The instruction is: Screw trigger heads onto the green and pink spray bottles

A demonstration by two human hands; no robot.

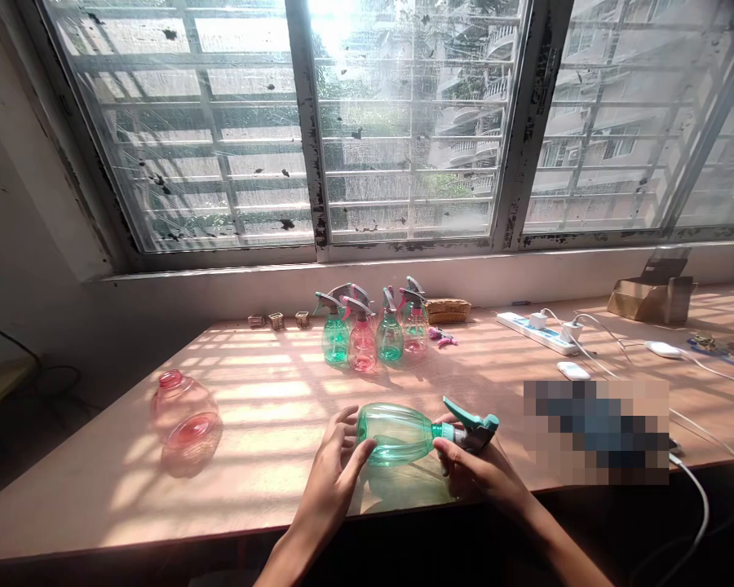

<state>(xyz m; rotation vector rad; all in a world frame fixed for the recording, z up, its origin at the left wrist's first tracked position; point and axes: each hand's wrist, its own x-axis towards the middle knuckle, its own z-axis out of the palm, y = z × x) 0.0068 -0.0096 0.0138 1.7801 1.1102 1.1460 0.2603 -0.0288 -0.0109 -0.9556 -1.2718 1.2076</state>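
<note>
A see-through green spray bottle (397,434) lies on its side in the air just above the table's near edge, its neck pointing right. My left hand (342,452) is around the bottle's base, with the thumb on the near side. At the neck, my right hand (474,469) grips the grey and teal spray head (474,428), thumb pressed near the collar; its other fingers are partly hidden. Off to the left stands a pink bottle body (187,416) with no spray head on it.
Several green and pink spray bottles (362,338) with heads stand together at the back. Beside them are a brown bundle (448,311) and small wooden cubes (276,321). A power strip (537,333), white cables, a cardboard box (652,297) and a blurred-out item (596,432) lie on the right.
</note>
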